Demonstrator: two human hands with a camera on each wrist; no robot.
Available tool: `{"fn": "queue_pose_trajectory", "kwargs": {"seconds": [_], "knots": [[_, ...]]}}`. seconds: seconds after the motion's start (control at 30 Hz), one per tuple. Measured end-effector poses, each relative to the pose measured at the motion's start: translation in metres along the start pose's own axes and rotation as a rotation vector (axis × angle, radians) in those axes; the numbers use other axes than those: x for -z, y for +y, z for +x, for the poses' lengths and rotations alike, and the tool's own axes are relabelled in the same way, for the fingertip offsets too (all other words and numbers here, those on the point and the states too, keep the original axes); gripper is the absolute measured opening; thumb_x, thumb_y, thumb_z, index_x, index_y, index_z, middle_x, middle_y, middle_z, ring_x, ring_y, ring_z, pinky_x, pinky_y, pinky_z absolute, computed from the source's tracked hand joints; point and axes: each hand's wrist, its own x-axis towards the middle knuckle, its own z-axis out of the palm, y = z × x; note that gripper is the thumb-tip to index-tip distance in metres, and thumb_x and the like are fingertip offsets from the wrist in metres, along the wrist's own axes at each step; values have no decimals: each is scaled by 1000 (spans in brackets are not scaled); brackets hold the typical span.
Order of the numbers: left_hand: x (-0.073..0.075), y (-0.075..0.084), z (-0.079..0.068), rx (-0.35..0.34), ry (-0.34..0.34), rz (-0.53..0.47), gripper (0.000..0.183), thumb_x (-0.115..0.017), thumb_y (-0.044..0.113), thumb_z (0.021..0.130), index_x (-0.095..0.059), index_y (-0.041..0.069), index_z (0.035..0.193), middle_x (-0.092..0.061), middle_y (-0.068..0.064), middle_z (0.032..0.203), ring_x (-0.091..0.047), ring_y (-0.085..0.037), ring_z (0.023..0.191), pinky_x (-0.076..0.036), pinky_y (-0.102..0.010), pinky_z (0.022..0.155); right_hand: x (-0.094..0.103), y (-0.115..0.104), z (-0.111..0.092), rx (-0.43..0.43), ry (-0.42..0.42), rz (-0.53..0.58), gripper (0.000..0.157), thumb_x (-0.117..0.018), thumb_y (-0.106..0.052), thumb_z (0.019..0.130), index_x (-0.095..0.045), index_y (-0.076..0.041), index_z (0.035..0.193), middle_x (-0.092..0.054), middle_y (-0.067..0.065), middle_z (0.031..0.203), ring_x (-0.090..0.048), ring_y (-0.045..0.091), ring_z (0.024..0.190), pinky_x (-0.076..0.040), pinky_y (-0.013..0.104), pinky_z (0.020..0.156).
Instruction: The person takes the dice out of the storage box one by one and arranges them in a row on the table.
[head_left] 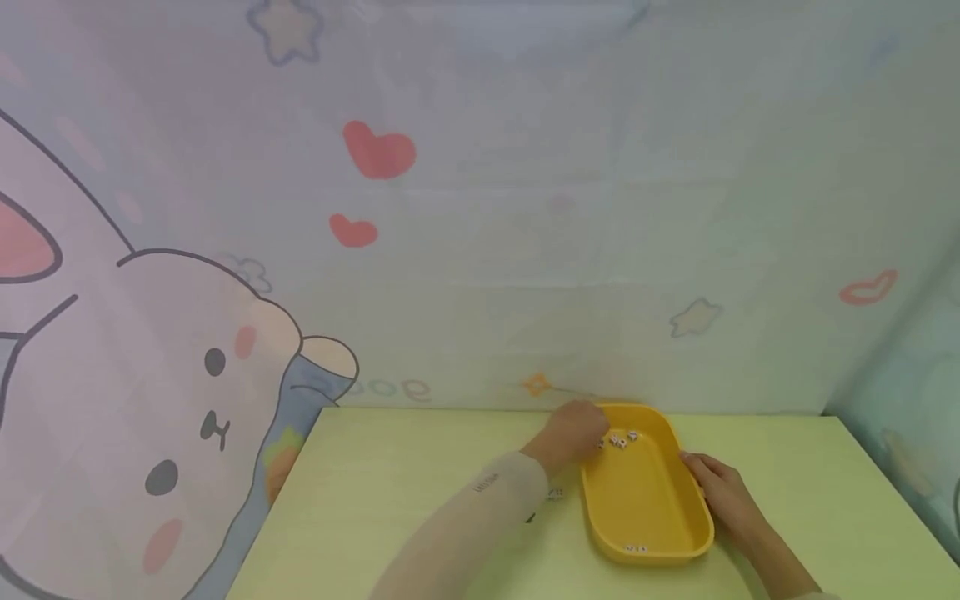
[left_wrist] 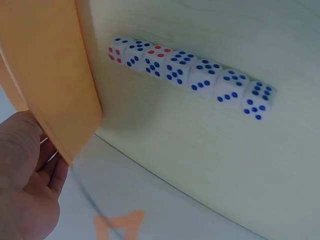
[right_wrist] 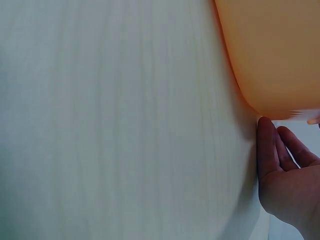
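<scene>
A yellow tray (head_left: pixel 645 492) lies on the table, with several small white dice (head_left: pixel 618 442) near its far end and a few more dice (head_left: pixel 636 549) against its near wall. My left hand (head_left: pixel 576 433) reaches over the far left rim, its bent fingers beside the far dice. In the left wrist view the tray wall (left_wrist: pixel 50 75) hides part of those fingers, and I cannot tell whether they pinch a die. At the tray's right side, my right hand (head_left: pixel 723 496) holds the edge. The right wrist view shows its fingers (right_wrist: pixel 267 145) against the tray's outer corner.
Left of the tray, a row of several dice (left_wrist: pixel 180 67) with blue and red dots sits on the light wood-grain table (head_left: pixel 420 467). Behind the table hangs a pale printed backdrop (head_left: pixel 510 275) with a cartoon rabbit and hearts.
</scene>
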Motion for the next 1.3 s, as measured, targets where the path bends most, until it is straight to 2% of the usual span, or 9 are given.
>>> {"fn": "queue_pose_trajectory", "kwargs": {"seconds": [0.13, 0.37, 0.7, 0.97, 1.17, 1.3], "knots": [[-4, 8, 2, 24, 6, 75, 12, -66, 23, 103, -75, 26, 95, -70, 10, 92, -63, -10, 85, -53, -24, 84, -1, 0, 0, -4, 7, -2, 75, -48, -56, 110, -47, 7, 153, -65, 18, 136, -66, 12, 101, -60, 30, 81], [-7, 17, 1, 62, 92, 182, 17, -70, 22, 102, -81, 33, 95, -73, 13, 91, -64, -8, 85, -53, -24, 81, -1, 1, 0, 1, 13, -13, 76, -47, -57, 110, -48, 7, 152, -66, 17, 135, -65, 14, 103, -59, 30, 82], [-8, 22, -2, 110, 42, 210, 17, -71, 24, 103, -81, 35, 94, -73, 14, 90, -63, -6, 86, -51, -24, 82, -4, 3, -1, -20, 15, -32, 81, -47, -62, 108, -48, 6, 153, -62, 20, 142, -65, 15, 106, -59, 29, 84], [-11, 25, 7, 126, 4, 181, 17, -70, 24, 104, -79, 37, 96, -73, 16, 91, -63, -7, 89, -50, -25, 87, -1, 2, 2, -51, 31, -46, 85, -46, -65, 107, -47, 7, 153, -58, 24, 145, -63, 16, 109, -57, 30, 84], [-9, 24, 6, 131, 41, 188, 24, -69, 23, 103, -76, 34, 83, -68, 15, 79, -60, -6, 78, -50, -24, 82, -3, 3, 4, -43, 35, -25, 82, -47, -62, 108, -46, 7, 153, -57, 25, 146, -64, 18, 111, -59, 31, 85], [-10, 20, 4, 120, 63, 166, 25, -68, 23, 103, -75, 30, 80, -67, 13, 75, -59, -8, 75, -51, -25, 80, -3, 1, 5, -34, 40, -20, 80, -48, -59, 109, -47, 7, 152, -60, 24, 143, -65, 15, 106, -59, 30, 83]]}}
